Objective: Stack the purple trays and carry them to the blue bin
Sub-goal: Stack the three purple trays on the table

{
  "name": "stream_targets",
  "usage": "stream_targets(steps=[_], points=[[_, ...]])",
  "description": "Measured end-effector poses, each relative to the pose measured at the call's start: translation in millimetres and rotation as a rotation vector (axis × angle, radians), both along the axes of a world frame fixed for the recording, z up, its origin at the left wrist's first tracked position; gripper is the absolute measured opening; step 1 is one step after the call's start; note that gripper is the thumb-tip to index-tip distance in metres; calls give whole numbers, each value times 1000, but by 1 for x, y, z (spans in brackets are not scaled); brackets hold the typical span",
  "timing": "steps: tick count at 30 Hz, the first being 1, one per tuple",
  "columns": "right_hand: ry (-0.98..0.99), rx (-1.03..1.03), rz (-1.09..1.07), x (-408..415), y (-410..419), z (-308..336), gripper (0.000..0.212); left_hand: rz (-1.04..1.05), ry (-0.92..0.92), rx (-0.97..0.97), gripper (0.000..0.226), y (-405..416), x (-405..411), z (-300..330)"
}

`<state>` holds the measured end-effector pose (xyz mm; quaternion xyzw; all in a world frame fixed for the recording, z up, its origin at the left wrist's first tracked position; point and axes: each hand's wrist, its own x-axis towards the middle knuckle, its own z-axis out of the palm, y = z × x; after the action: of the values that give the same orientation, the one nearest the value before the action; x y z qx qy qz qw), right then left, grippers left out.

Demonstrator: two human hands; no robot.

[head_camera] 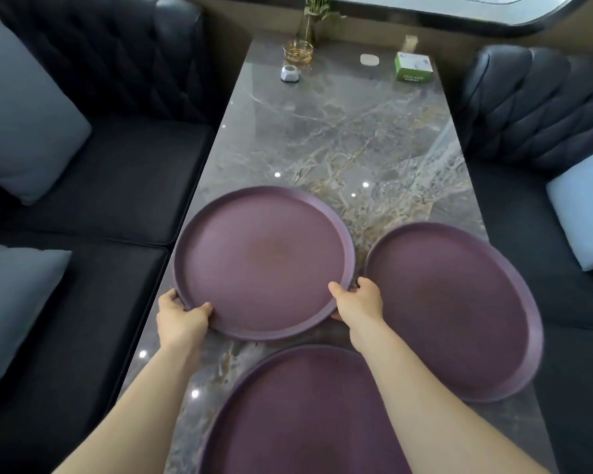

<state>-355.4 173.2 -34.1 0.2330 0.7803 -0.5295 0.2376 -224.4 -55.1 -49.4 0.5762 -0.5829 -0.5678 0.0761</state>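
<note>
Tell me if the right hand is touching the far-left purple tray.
Touching. The head view shows the right hand gripping the far-left purple tray at its rim, thumb on top.

Grey marble table (339, 131): three purple trays (452, 309) near end; glass (298, 52), green box (412, 67) far end.

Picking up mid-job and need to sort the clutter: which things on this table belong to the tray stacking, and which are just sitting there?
Part of the job:
- far tray, gripped by left hand and right hand
- right tray
- near tray

Just lying about:
- green box
- glass holder
- plant vase
- small white device
- white pad

No blue bin in view.
</note>
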Motion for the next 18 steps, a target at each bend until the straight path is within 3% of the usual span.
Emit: stream_targets(steps=[7,13,18], points=[[-17,-217,-80,9,16,30,21,70,100,48,39,0,12,25],[-59,-205,-11,53,65,46,24,25,122,-25,53,5,24,44],[-55,-138,-3,101,107,43,24,-157,-1,-102,39,16,50,45]])
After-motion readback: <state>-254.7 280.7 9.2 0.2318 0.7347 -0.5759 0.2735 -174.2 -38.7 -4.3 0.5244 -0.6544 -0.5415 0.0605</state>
